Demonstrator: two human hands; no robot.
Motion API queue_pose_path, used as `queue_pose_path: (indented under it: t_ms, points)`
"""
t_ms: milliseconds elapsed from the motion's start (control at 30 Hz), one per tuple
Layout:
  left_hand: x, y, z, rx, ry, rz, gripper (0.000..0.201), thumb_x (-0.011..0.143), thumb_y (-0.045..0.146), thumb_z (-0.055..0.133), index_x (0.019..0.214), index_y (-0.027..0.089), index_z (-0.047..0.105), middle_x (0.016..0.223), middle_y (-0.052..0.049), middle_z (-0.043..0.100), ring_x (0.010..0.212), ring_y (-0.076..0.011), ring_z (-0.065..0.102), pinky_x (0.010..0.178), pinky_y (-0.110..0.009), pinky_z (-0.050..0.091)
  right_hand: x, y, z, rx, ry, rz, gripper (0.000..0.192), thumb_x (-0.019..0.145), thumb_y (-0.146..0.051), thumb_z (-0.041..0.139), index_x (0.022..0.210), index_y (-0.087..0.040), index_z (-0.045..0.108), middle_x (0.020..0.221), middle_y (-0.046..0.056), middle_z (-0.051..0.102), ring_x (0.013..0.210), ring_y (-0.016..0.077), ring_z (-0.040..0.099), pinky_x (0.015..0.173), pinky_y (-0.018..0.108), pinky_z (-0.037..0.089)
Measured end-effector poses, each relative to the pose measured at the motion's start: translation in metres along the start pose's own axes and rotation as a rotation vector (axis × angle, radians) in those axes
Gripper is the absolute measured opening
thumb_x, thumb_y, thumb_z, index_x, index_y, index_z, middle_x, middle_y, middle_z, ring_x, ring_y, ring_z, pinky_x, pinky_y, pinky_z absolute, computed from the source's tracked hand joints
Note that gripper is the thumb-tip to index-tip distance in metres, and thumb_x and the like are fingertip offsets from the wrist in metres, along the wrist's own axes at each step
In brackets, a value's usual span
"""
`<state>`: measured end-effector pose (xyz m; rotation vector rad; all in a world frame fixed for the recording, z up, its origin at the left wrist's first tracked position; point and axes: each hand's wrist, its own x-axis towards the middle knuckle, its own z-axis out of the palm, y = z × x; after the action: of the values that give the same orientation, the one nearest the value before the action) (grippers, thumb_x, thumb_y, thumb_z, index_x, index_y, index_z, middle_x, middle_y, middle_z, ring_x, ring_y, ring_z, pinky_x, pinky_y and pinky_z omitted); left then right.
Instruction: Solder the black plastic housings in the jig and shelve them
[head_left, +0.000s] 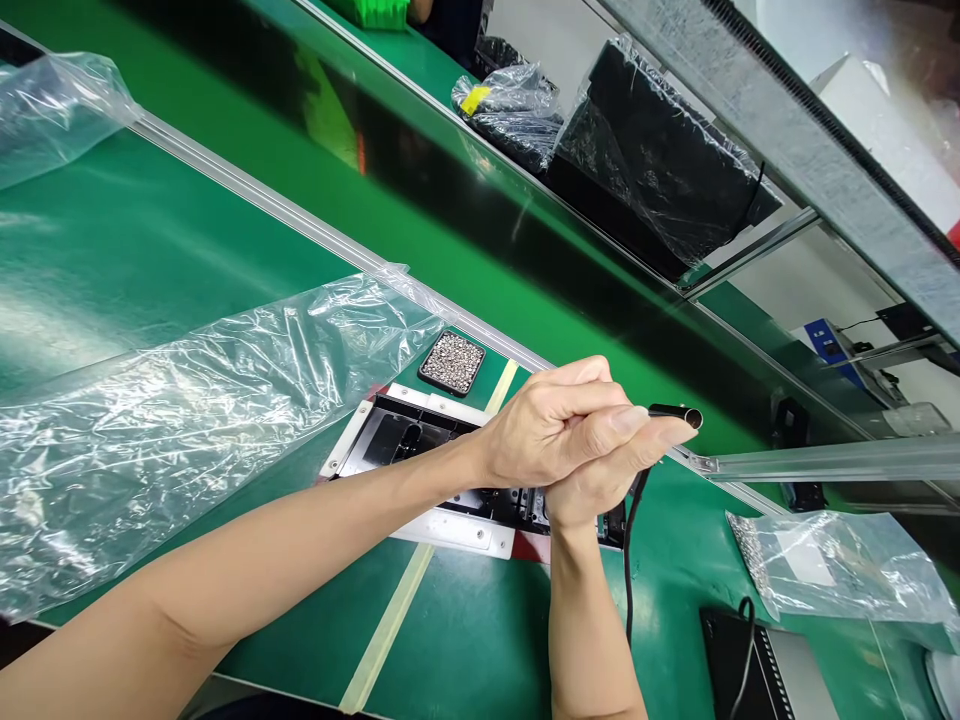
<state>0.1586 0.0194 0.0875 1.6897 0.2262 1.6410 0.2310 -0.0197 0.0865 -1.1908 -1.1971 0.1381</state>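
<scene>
My left hand (559, 420) and my right hand (607, 470) are pressed together, fingers closed, around a black tube-shaped piece (682, 415). Only its round, hollow-looking end shows past my thumbs, so its exact kind is hidden. A black cable (634, 550) hangs down beside my right wrist; where it joins is covered by the hands. Under my wrists lies a black flat housing (427, 430) in a white fixture (457, 530), partly covered by my left forearm. Just beyond the fixture sits a small black tray (452, 362) full of tiny metallic parts, apparently screws.
A large clear plastic bag (225, 420) spreads over the green bench at left. At right lie a bag of small parts (840, 565) and a black-and-grey device (780, 665). A metal rail (315, 225) borders the green belt (360, 165). Plastic-wrapped black items (645, 160) stand beyond.
</scene>
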Motion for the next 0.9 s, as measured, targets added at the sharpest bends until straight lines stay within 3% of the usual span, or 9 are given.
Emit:
queue_pose_path:
  t_ms: [200, 367, 533, 767, 900]
  points:
    - [-0.0008, -0.0014, -0.0003, -0.001, -0.003, 0.011, 0.039, 0.103, 0.034, 0.052, 0.07, 0.015, 0.061, 0.065, -0.002, 0.061, 0.073, -0.015, 0.05, 0.067, -0.031, 0.044, 0.0031, -0.0043, 0.0029, 0.135, -0.086, -0.1, 0.038, 0.107, -0.04, 0.03, 0.074, -0.022, 0.031, 0.066, -0.004, 0.029, 0.057, 0.0085, 0.026, 0.054, 0.023, 0.035]
    - [-0.0014, -0.0018, -0.0005, 0.022, -0.006, 0.021, 0.037, 0.104, 0.033, 0.051, 0.074, 0.015, 0.063, 0.067, -0.003, 0.063, 0.073, -0.015, 0.05, 0.067, -0.031, 0.044, 0.0067, -0.0082, 0.0054, 0.229, -0.211, -0.102, 0.04, 0.108, -0.035, 0.021, 0.07, -0.022, 0.025, 0.064, -0.004, 0.022, 0.055, 0.0094, 0.025, 0.055, 0.024, 0.035]
    - [-0.0011, -0.0025, -0.001, 0.032, -0.002, 0.029, 0.035, 0.104, 0.033, 0.05, 0.077, 0.016, 0.064, 0.067, -0.002, 0.062, 0.073, -0.0147, 0.049, 0.066, -0.031, 0.046, 0.0055, -0.0062, 0.0062, 0.219, -0.143, -0.092, 0.04, 0.108, -0.035, 0.023, 0.07, -0.022, 0.027, 0.065, -0.004, 0.018, 0.055, 0.0094, 0.021, 0.055, 0.024, 0.036]
    - [-0.001, -0.0031, -0.0001, -0.012, 0.027, 0.029, 0.038, 0.102, 0.029, 0.054, 0.065, 0.017, 0.054, 0.064, 0.0, 0.053, 0.07, -0.0134, 0.049, 0.063, -0.029, 0.045, 0.0035, -0.0062, 0.0056, 0.251, -0.15, -0.051, 0.045, 0.108, -0.04, 0.023, 0.067, -0.021, 0.026, 0.064, -0.003, 0.024, 0.057, 0.0093, 0.024, 0.061, 0.024, 0.039]
    - [0.0001, -0.0025, 0.0004, -0.017, 0.034, 0.041, 0.042, 0.102, 0.03, 0.054, 0.063, 0.016, 0.051, 0.061, 0.001, 0.049, 0.069, -0.0128, 0.049, 0.061, -0.028, 0.043, 0.0021, -0.0079, 0.0063, 0.175, -0.104, -0.058, 0.046, 0.106, -0.047, 0.03, 0.068, -0.021, 0.022, 0.064, -0.004, 0.022, 0.056, 0.0092, 0.021, 0.057, 0.023, 0.035]
